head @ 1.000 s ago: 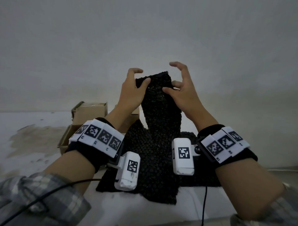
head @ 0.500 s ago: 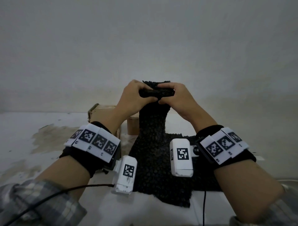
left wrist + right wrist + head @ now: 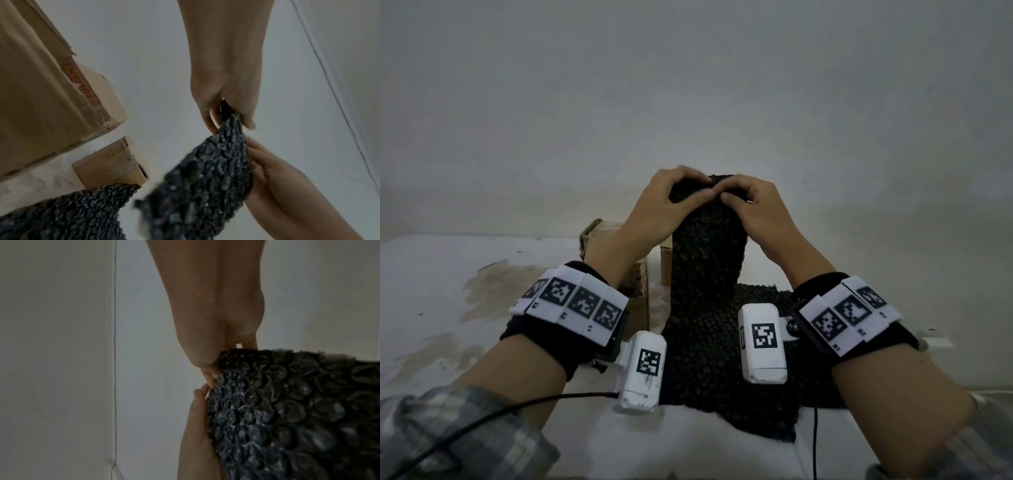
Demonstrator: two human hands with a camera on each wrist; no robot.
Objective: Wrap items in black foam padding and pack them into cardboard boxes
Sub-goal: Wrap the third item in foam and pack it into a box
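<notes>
A long strip of black bubble foam (image 3: 705,274) rises from the floor. Its top end is folded over into a small roll between my hands. My left hand (image 3: 688,186) grips the roll's left side with curled fingers and thumb. On the other side my right hand (image 3: 736,192) pinches it the same way, the thumbs almost touching. The wrist views show the foam (image 3: 205,178) (image 3: 287,410) close up, with fingers of both hands clamped on its top edge. Whatever sits inside the roll is hidden.
More black foam (image 3: 767,298) lies flat on the white floor (image 3: 448,274) below my wrists. A large cardboard box (image 3: 602,236) (image 3: 41,81) and a small one (image 3: 666,270) (image 3: 111,162) stand at the left, behind the strip. A plain wall is close behind. Cables trail near my arms.
A second ago both hands had fingers spread above the foam's top edge. They have since curled down onto it and folded the top into a roll, held lower.
</notes>
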